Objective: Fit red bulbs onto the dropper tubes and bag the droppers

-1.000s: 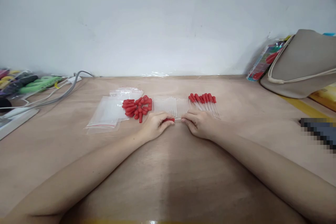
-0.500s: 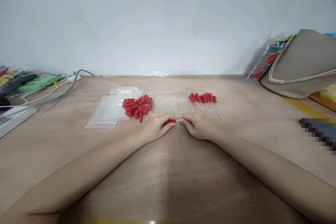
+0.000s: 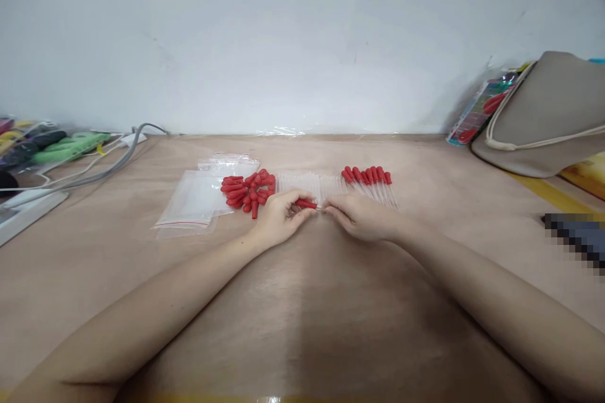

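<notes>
Frame centre: left hand [image 3: 278,219] gripping one red bulb [image 3: 306,203], right hand [image 3: 362,216] pinching a clear tube [image 3: 319,208]; loose red bulbs [image 3: 254,194], left of centre.

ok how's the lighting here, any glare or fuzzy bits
Head view throughout: the tabletop falls into shadow at lower centre-right; white glints at the foot of the wall; the dark object at right is pixelated; the clear tubes look faint and blend together.
</notes>
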Available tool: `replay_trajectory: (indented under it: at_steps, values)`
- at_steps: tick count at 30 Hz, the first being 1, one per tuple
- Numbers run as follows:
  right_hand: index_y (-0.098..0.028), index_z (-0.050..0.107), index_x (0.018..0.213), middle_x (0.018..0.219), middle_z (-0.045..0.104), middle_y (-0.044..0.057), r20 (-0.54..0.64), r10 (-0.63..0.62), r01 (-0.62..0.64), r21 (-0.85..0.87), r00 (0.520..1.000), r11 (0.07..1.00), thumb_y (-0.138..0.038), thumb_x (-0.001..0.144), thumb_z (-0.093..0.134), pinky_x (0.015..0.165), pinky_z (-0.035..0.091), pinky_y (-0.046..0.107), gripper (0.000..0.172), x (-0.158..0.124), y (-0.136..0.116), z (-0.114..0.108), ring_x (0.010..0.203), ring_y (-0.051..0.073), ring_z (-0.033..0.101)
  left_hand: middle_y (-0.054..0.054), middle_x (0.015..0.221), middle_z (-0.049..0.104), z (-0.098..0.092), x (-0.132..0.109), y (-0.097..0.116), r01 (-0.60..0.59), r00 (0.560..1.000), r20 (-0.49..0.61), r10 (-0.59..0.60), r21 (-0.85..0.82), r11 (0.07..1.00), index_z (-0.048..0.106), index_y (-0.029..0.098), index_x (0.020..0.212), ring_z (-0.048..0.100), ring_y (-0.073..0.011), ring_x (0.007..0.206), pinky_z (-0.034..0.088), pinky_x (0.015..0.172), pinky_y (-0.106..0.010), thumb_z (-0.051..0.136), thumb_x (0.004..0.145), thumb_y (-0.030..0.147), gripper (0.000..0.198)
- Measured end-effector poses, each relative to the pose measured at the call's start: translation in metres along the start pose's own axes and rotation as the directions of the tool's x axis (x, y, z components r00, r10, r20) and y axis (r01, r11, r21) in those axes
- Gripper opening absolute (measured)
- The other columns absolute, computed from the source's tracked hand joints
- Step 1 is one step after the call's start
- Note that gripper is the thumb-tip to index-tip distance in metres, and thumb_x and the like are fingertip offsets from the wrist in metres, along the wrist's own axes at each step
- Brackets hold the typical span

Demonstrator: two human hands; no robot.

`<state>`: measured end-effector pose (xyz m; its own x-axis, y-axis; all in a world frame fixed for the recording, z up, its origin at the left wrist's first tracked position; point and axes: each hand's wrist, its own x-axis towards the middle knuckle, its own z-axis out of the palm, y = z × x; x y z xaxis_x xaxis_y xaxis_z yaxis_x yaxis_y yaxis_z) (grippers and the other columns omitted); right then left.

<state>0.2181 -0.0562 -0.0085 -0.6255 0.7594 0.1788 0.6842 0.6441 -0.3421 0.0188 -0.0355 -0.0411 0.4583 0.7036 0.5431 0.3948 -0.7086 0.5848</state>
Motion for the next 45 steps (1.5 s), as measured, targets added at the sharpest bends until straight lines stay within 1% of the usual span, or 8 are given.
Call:
replay_trajectory:
  at_steps: [5, 9, 12, 23, 29, 37, 41, 45]
  values:
    - [-0.017, 0.060, 0.073, 0.069, 0.065, 0.003, -0.113, 0.278, -0.263, 0.137, 0.954, 0.955, -0.025, 0.081, 0.044, 0.056, 0.038, 0.023, 0.019, -0.006, 0.030, -0.022, 0.059, 0.013, 0.056, -0.007, 0.100, 0.051, -0.005, -0.006, -0.007, 0.058, 0.991, -0.122, -0.058, -0.005, 0.998, 0.044, 0.018, 0.116, 0.055, -0.0086, 0.067, 0.049, 0.056, -0.021, 0.061, 0.076, 0.024, 0.043]
    - [-0.017, 0.059, 0.067, 0.055, 0.061, 0.002, -0.292, 0.693, -0.606, 0.339, 0.659, 0.720, -0.037, 0.074, 0.052, 0.050, 0.039, 0.024, 0.022, -0.013, 0.076, -0.034, 0.048, 0.013, 0.054, -0.002, 0.083, 0.050, -0.007, -0.008, -0.005, 0.043, 0.998, -0.045, -0.041, 0.033, 0.999, 0.047, 0.018, 0.110, 0.050, -0.0080, 0.061, 0.046, 0.054, -0.020, 0.059, 0.077, 0.023, 0.035]
    - [-0.018, 0.058, 0.061, 0.053, 0.059, 0.002, -0.328, 0.756, -0.685, 0.322, 0.567, 0.654, -0.038, 0.068, 0.056, 0.049, 0.037, 0.024, 0.022, -0.016, 0.092, -0.031, 0.048, 0.013, 0.052, -0.001, 0.081, 0.050, -0.006, -0.007, 0.000, -0.033, 0.999, 0.025, 0.031, 0.062, 0.998, 0.049, 0.019, 0.108, 0.050, -0.0089, 0.063, 0.046, 0.053, -0.019, 0.057, 0.079, 0.022, 0.030]
    - [-0.020, 0.053, 0.054, 0.059, 0.058, 0.000, -0.325, 0.706, -0.734, 0.049, 0.630, 0.678, -0.047, 0.067, 0.054, 0.048, 0.030, 0.025, 0.030, -0.008, 0.073, -0.015, 0.055, 0.014, 0.049, -0.002, 0.085, 0.050, -0.005, -0.007, 0.001, -0.098, 0.993, 0.070, 0.090, 0.107, 0.989, 0.052, 0.018, 0.102, 0.049, -0.0082, 0.062, 0.044, 0.053, -0.020, 0.054, 0.080, 0.019, 0.022]
    - [-0.021, 0.056, 0.054, 0.059, 0.059, -0.001, -0.310, 0.594, -0.641, -0.071, 0.742, 0.764, -0.042, 0.065, 0.057, 0.049, 0.030, 0.025, 0.024, -0.007, 0.049, -0.011, 0.059, 0.015, 0.051, -0.002, 0.085, 0.048, -0.005, -0.006, 0.002, -0.106, 0.992, 0.076, 0.100, 0.084, 0.991, 0.054, 0.018, 0.101, 0.047, -0.0075, 0.060, 0.042, 0.051, -0.019, 0.054, 0.080, 0.020, 0.020]
    - [-0.021, 0.060, 0.058, 0.065, 0.060, 0.004, -0.287, 0.620, -0.671, -0.132, 0.730, 0.729, -0.038, 0.074, 0.049, 0.059, 0.034, 0.029, 0.026, 0.006, 0.032, 0.001, 0.067, 0.019, 0.054, -0.004, 0.087, 0.054, -0.005, -0.005, 0.001, -0.163, 0.986, 0.058, 0.154, 0.206, 0.965, 0.056, 0.016, 0.098, 0.052, -0.0115, 0.070, 0.044, 0.061, -0.024, 0.053, 0.082, 0.023, 0.018]
    - [-0.018, 0.060, 0.065, 0.076, 0.060, 0.008, -0.288, 0.606, -0.669, -0.239, 0.741, 0.704, -0.029, 0.075, 0.046, 0.068, 0.036, 0.033, 0.020, 0.012, 0.030, 0.003, 0.079, 0.023, 0.053, -0.007, 0.088, 0.060, -0.032, 0.015, -0.004, -0.248, 0.967, 0.094, 0.236, 0.561, 0.790, 0.062, 0.017, 0.088, 0.053, -0.0206, 0.084, 0.040, 0.076, -0.037, 0.053, 0.080, 0.027, 0.015]
    - [-0.017, 0.060, 0.076, 0.084, 0.060, 0.011, -0.283, 0.614, -0.675, -0.296, 0.737, 0.675, -0.024, 0.075, 0.045, 0.073, 0.035, 0.037, 0.017, 0.020, 0.030, 0.006, 0.086, 0.026, 0.052, -0.006, 0.087, 0.060, -0.077, 0.036, -0.014, 0.005, 1.000, -0.022, 0.016, 0.720, 0.694, 0.064, 0.017, 0.071, 0.053, -0.0225, 0.085, 0.038, 0.078, -0.037, 0.054, 0.076, 0.030, 0.017]
